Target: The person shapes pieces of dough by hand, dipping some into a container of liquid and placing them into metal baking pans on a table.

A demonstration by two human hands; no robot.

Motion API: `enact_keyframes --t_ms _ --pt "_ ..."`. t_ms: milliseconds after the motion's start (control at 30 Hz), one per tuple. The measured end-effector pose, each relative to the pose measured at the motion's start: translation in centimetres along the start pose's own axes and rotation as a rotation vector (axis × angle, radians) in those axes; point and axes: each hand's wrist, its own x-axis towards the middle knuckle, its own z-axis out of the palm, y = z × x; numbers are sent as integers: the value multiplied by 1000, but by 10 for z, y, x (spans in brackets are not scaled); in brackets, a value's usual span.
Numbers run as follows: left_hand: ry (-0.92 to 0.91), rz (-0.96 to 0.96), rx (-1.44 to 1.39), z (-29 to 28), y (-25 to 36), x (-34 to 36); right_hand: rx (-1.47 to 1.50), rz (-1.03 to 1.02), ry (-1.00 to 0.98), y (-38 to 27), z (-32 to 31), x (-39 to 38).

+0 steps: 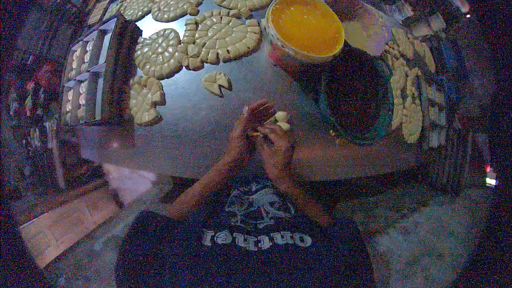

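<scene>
My left hand (245,129) and my right hand (276,149) meet above the near middle of the metal table. Between them a small pale bit of dough (255,133) shows, mostly hidden by the fingers. The left hand cups it, its longer fingers reaching forward; the right hand's fingertips pinch at it. Just beyond the right hand lie a few small smooth dough pieces (281,119). Farther forward and left sits a small partial cluster of dough wedges (217,83). To its left is an unfinished-edged round of dough pieces (146,100).
Several large rounds of packed dough pieces (226,36) cover the table's far side. A tub of orange-yellow filling (306,24) stands beside a dark, green-rimmed bucket (385,101). More dough (410,101) lies at the right edge. A divided tray (101,74) with pale pieces is at left.
</scene>
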Motion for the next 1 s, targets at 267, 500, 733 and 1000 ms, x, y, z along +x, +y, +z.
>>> enact_keyframes --t_ms 267,500,733,1000 --pt "-169 -58 -19 -18 16 6 -62 -92 -159 -12 -12 -6" --pt "-267 -154 -158 11 24 -7 -138 -194 -19 -16 -23 4" --pt "-187 391 745 27 18 5 765 236 121 36 -9 -6" --pt "-363 1231 1724 72 34 -16 672 378 99 44 -25 -3"
